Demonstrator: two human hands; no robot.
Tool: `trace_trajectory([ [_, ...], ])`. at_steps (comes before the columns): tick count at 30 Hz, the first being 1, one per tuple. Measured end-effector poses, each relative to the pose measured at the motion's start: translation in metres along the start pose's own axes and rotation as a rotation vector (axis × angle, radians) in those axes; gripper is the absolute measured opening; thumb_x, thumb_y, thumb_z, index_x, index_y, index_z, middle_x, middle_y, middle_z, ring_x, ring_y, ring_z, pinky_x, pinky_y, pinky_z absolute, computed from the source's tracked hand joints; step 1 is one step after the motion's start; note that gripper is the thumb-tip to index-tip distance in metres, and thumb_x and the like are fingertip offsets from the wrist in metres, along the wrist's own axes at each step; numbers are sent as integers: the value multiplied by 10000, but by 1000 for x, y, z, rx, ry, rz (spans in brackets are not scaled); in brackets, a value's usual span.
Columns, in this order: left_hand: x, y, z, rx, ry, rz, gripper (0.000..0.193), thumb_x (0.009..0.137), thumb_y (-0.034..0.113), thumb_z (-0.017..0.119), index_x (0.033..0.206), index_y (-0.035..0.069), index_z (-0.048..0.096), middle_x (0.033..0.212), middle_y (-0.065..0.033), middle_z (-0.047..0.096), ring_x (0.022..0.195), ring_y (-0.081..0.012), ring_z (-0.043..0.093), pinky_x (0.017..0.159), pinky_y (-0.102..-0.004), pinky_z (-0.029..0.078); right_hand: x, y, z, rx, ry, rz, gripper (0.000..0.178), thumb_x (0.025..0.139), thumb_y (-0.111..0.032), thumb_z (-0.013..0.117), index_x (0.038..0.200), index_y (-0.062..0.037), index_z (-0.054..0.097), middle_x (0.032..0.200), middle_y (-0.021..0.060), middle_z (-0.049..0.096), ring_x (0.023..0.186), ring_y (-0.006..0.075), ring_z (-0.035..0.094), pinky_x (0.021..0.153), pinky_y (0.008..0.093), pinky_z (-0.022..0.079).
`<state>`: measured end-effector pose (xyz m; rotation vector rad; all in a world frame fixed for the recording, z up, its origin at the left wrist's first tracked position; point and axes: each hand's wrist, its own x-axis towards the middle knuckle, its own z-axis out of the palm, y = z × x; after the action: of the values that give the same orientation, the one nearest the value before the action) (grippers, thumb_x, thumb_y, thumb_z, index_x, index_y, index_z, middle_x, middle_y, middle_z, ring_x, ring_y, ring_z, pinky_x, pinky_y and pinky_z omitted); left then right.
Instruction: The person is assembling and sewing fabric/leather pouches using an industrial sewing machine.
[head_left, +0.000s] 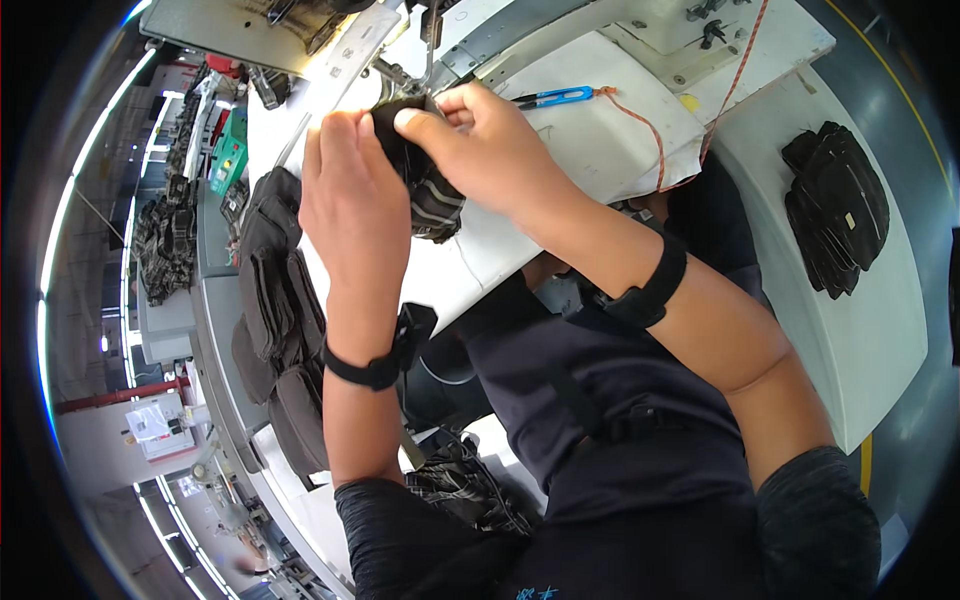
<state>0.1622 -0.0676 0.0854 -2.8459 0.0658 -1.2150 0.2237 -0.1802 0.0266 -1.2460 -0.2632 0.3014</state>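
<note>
"Where was the piece being worked on?"

"Right by the foot of the sewing machine [240,38], at the edge of the white table [470,262]. It was a dark cloth piece [432,200], striped paler at the lower end."

"And the hands?"

"Both were closed on it. The left hand [352,190] had its fingers bent down together over the left side; the right hand [478,145] pressed its thumb on top, fingers curled in. I couldn't tell exactly how the fingertips met underneath."

"What lay nearby?"

"Blue-handled snips [558,97], on the table just beyond the right hand, tied to a red cord [655,135]. Left of the left forearm, a row of dark cloth pieces [285,300] overlapped along the table."

"Any writing?"

"Small blue lettering [537,594] showed on the front of the person's dark top, cut off at the bottom. On the right, a stack of dark pieces [835,205] lay on a pale surface [870,345], with a little pale label [850,220] on top, too small to read. Far left, a white box [158,428] carried a sheet I couldn't make out, and beyond it stood something green [230,152]."
</note>
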Motion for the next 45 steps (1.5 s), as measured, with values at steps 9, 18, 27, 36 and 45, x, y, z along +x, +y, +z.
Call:
trace_trajectory([
  [9, -1, -11, 7, -247, -64, 237, 166, 945, 170, 809, 1062, 69, 747, 907, -94, 749, 696, -262, 711, 608, -340, 560, -17, 28, -21, -248, 36, -182, 286, 830, -41, 583, 1095, 27, 669, 1055, 254, 689, 1062, 439, 652, 929, 485, 526],
  [18, -13, -4, 6, -193, -11, 357, 270, 770, 53, 899, 1024, 70, 810, 910, -27, 723, 731, -197, 680, 625, -317, 549, -51, 15, -28, -63, 1, -197, 405, 922, 4, 557, 1307, 33, 680, 1020, 209, 748, 805, 288, 694, 767, 370, 557],
  [27, -15, 3, 4, -224, -27, 328, 284, 731, -44, 860, 1007, -13, 802, 911, -84, 719, 773, -233, 689, 664, -320, 561, -47, 13, -36, 263, -136, 4, 418, 968, 30, 544, 1364, 42, 679, 986, -11, 713, 752, -1, 530, 634, 201, 452],
  [36, -14, -7, 11, -206, -84, 357, 368, 694, 27, 794, 1060, -8, 795, 945, -76, 702, 819, -231, 691, 678, -324, 542, -36, 12, -38, 394, -150, 108, 443, 970, 80, 497, 1379, 58, 664, 1104, 14, 725, 878, 5, 585, 749, 185, 491],
  [45, -2, -30, 25, -218, -84, 315, 342, 741, 13, 779, 1082, 28, 793, 977, -72, 725, 831, -243, 704, 707, -345, 555, -10, 13, -15, 461, -133, 89, 422, 985, 68, 523, 1389, 69, 646, 1157, 57, 742, 999, 51, 649, 867, 234, 540],
])
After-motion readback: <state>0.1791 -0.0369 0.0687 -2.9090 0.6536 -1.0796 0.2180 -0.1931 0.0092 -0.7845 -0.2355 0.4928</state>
